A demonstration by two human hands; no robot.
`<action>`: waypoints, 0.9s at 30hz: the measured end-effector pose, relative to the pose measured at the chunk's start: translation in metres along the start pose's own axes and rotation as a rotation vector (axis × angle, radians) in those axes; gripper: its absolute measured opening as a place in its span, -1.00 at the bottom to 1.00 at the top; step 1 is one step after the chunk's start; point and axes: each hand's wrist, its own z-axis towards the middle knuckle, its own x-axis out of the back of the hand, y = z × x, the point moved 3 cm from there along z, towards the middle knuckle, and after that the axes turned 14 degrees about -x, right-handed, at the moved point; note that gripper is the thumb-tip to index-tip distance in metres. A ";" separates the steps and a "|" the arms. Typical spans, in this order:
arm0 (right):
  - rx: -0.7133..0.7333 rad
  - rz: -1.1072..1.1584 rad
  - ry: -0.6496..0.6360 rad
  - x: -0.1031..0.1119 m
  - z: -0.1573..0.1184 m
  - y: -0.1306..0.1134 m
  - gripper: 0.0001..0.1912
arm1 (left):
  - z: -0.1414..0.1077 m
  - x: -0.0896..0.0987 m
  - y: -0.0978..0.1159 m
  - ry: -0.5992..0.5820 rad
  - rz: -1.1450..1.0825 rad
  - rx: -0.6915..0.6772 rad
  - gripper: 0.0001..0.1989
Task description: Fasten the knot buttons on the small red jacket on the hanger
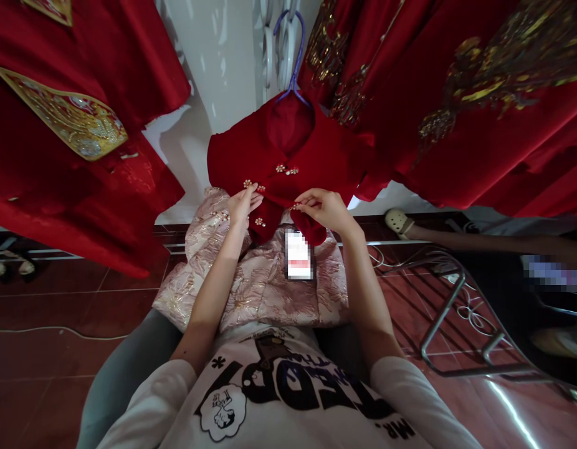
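Head view: a small red jacket (288, 156) hangs on a purple hanger (293, 56) at the centre of the frame, its lower front flap drawn toward the person. The left hand (242, 206) has its fingers (253, 196) closed narrow on the flap's edge just beside a pearl-and-gold button (248, 184). The right hand (326, 209) pinches the opposite edge of the flap, fingertips tight on the cloth near another small fastening. Both hands hold the jacket.

The cloth looks soft, velvety and light; it should fold and sag freely, so a grip at the hemmed edges near the fastenings seems the firmest hold. The buttons look delicate and are best not tugged. A pink brocade garment (260, 280) lies across the lap below, with a blurred tag (299, 255) hanging over it.

Room is tight. Large red embroidered garments (480, 112) crowd the upper right, and more red robes (59, 137) fill the upper left, leaving a narrow white wall gap behind the jacket. At lower right stands a metal frame (457, 324) on the tiled floor (45, 349); another person's foot in a pale shoe (398, 219) rests at the right.
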 end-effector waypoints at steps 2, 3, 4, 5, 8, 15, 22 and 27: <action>0.008 -0.008 -0.007 -0.001 0.000 0.000 -0.91 | 0.002 -0.002 -0.001 -0.002 0.013 -0.001 -0.88; 0.011 -0.012 -0.011 -0.001 0.000 -0.001 -0.91 | 0.004 -0.003 -0.002 -0.001 0.020 0.001 -0.86; 0.013 -0.015 -0.017 -0.002 0.000 -0.001 -0.91 | 0.004 -0.003 -0.003 -0.001 0.025 0.009 -0.84; 0.014 -0.016 -0.023 -0.002 0.000 -0.001 -0.91 | 0.005 -0.003 -0.004 -0.004 0.025 0.019 -0.84; 0.012 -0.018 -0.029 -0.002 0.001 0.001 -0.91 | 0.005 0.001 -0.005 -0.060 -0.013 0.049 -0.87; 0.017 -0.046 -0.046 -0.007 0.000 -0.001 -0.89 | 0.003 0.012 -0.003 -0.169 -0.053 0.056 -0.91; -0.003 -0.077 -0.064 -0.010 0.000 -0.003 -0.87 | 0.002 0.013 -0.004 -0.109 -0.009 0.052 -0.93; -0.002 -0.067 -0.072 -0.011 0.000 -0.002 -0.88 | 0.005 0.017 -0.002 -0.156 -0.049 0.092 -0.86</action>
